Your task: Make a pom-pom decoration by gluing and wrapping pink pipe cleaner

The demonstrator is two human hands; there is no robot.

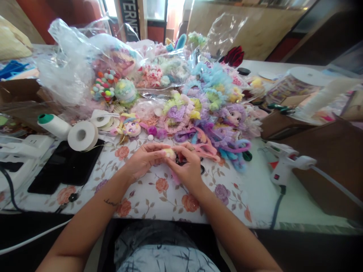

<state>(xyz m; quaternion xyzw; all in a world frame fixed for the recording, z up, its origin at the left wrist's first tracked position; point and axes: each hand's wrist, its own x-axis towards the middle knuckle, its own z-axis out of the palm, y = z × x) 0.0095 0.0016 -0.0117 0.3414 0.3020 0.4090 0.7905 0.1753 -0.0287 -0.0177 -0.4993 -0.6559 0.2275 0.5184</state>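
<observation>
My left hand (pixel 143 160) and my right hand (pixel 188 168) meet over the floral tablecloth (pixel 159 196). Both pinch a small pale yellow fluffy pompom (pixel 169 153) between their fingertips. Under my right hand lies something dark and something pink that I cannot make out. Just beyond the hands is a heap of pastel lace hair ornaments (pixel 193 109) and small doll heads (pixel 132 128).
A white glue gun (pixel 285 162) with a cable lies at the right. White tape rolls (pixel 82 135) and a thread spool (pixel 53 125) sit left, by a black phone or tablet (pixel 66 166). Clear plastic bags (pixel 73 64) of trimmings are piled behind. Brown cardboard boxes (pixel 337 158) stand at right.
</observation>
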